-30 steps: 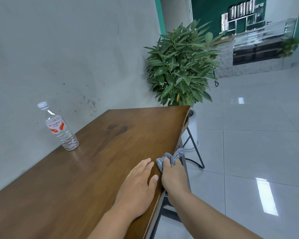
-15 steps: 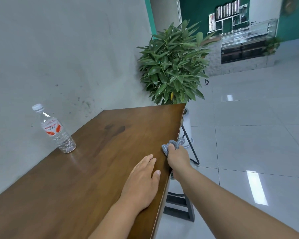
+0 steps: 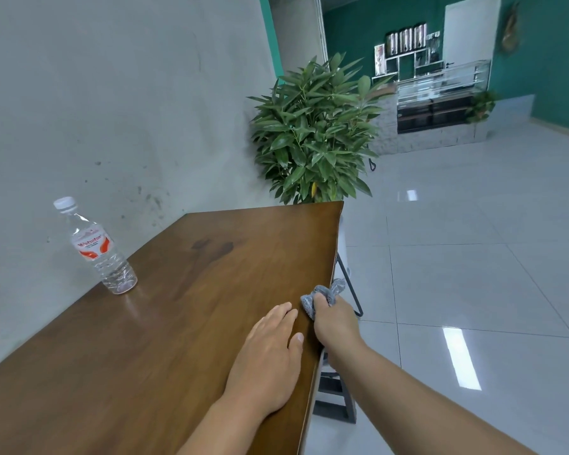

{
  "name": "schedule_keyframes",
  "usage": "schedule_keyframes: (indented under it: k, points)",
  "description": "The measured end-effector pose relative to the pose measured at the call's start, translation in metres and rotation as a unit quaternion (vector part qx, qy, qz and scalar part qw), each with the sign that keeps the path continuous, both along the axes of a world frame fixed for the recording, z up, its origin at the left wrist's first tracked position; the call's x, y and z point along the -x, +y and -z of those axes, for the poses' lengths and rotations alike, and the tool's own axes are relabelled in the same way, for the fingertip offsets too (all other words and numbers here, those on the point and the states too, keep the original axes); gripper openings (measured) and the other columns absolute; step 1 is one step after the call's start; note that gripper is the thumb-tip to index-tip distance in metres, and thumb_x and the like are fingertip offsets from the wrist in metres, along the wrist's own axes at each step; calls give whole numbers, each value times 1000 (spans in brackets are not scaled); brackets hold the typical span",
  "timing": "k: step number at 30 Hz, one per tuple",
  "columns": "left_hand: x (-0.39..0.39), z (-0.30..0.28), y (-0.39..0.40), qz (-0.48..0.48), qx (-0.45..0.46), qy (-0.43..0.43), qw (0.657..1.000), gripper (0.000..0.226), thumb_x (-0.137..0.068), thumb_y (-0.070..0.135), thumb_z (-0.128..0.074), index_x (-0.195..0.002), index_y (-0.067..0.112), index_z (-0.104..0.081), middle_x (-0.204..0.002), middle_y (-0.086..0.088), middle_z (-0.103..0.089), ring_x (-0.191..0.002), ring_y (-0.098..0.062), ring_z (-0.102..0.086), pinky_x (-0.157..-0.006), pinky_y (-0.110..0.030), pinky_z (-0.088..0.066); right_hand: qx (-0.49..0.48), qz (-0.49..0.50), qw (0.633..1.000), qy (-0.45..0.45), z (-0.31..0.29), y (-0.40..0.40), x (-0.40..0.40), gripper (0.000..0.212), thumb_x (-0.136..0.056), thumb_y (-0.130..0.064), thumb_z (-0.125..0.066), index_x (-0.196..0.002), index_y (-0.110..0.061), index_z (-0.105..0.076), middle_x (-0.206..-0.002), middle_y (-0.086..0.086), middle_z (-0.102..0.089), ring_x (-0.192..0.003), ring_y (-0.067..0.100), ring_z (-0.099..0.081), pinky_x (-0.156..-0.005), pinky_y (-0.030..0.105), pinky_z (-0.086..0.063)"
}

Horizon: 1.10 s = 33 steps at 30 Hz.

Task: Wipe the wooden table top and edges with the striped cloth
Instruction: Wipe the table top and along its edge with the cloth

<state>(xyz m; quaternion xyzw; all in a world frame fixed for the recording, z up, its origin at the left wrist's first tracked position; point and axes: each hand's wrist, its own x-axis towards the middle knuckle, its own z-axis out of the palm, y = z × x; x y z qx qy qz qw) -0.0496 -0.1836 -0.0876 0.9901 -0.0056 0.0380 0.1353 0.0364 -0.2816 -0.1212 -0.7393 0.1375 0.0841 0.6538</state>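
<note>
The brown wooden table (image 3: 178, 307) runs from bottom left toward the plant, with its long right edge facing the floor. My right hand (image 3: 334, 321) grips the bunched grey striped cloth (image 3: 322, 295) and presses it against that right edge, about midway along. My left hand (image 3: 266, 356) lies flat, palm down, on the table top just left of the right hand, fingers slightly apart and holding nothing.
A clear plastic water bottle (image 3: 96, 249) with a red label stands on the table near the grey wall. A leafy potted plant (image 3: 312, 133) stands past the far end of the table. Black metal table legs (image 3: 350, 290) show below the edge. White tiled floor lies to the right.
My right hand with the cloth has slid along the table's right edge, away from me toward the far end. My left hand has stayed flat on the top.
</note>
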Motion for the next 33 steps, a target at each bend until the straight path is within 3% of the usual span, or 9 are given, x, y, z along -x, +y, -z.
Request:
schedule_keyframes:
  k: [2, 5, 8, 12, 16, 19, 24, 31, 33]
  points:
    - [-1, 0, 0, 4, 5, -3, 1000, 49, -103, 39, -21, -152, 31, -17, -158, 19, -9, -143, 2, -6, -116, -20, -4, 22, -5, 1000, -2, -4, -2, -11, 39, -102, -40, -36, -120, -11, -58, -113, 10, -62, -100, 24, -59, -91, 40, -49]
    - [1, 1, 1, 3, 15, -6, 1000, 49, -103, 39, -22, -152, 30, -18, -158, 17, -11, -144, 1, -8, -118, -21, -7, 1, 1, 1000, 0, -11, -4, -21, 40, -101, -37, -39, -123, -8, -56, -107, 11, -60, -95, 25, -56, -87, 39, -48]
    - [1, 1, 2, 5, 19, 2, 1000, 50, -103, 39, -23, -152, 29, -19, -158, 16, -13, -144, -1, -9, -119, -25, -11, -7, 3, 1000, 12, -13, -5, -19, 45, -101, -39, -40, -130, -7, -52, -116, 13, -59, -102, 27, -56, -93, 42, -48]
    - [7, 1, 6, 20, 13, 12, 1000, 52, -103, 38, -27, -152, 26, -20, -159, 13, -13, -145, -3, -9, -120, -28, -12, -14, -5, 1000, 16, -8, -3, 5, 42, -101, -42, -39, -129, -13, -52, -108, 7, -60, -92, 21, -57, -83, 38, -48]
    - [17, 3, 9, 33, 10, 3, 999, 52, -102, 39, -27, -152, 27, -19, -159, 14, -13, -145, -2, -8, -120, -26, -9, -12, -5, 1000, -6, 9, 2, 29, 38, -99, -44, -38, -122, -21, -59, -106, 3, -64, -96, 21, -61, -91, 44, -53]
    - [16, 4, 8, 30, 15, -7, 999, 52, -103, 39, -27, -152, 26, -19, -159, 13, -14, -145, -2, -8, -119, -25, -8, -19, -1, 1000, -5, 8, 2, 31, 33, -100, -41, -39, -115, -20, -59, -101, 4, -64, -91, 20, -61, -88, 43, -54]
    - [14, 4, 8, 28, 20, -11, 999, 50, -103, 36, -28, -151, 23, -25, -158, 11, -18, -145, -4, -11, -117, -24, -7, -12, 2, 1000, 17, -6, -1, 13, 42, -99, -41, -41, -128, -13, -54, -110, 10, -62, -99, 27, -59, -85, 40, -50]
    - [21, 3, 8, 25, 25, -6, 999, 51, -102, 36, -29, -151, 23, -23, -159, 11, -15, -145, -5, -9, -119, -26, -8, -30, -1, 998, 47, -13, -3, 16, 45, -99, -46, -40, -129, -16, -53, -96, 6, -59, -93, 26, -59, -73, 37, -49]
    - [28, 2, 9, 27, 23, 1, 999, 51, -102, 37, -29, -152, 24, -21, -159, 11, -14, -146, -5, -8, -119, -27, -8, -33, -1, 998, 47, -7, -2, 25, 45, -99, -47, -40, -129, -17, -54, -101, 6, -61, -95, 25, -59, -75, 38, -50]
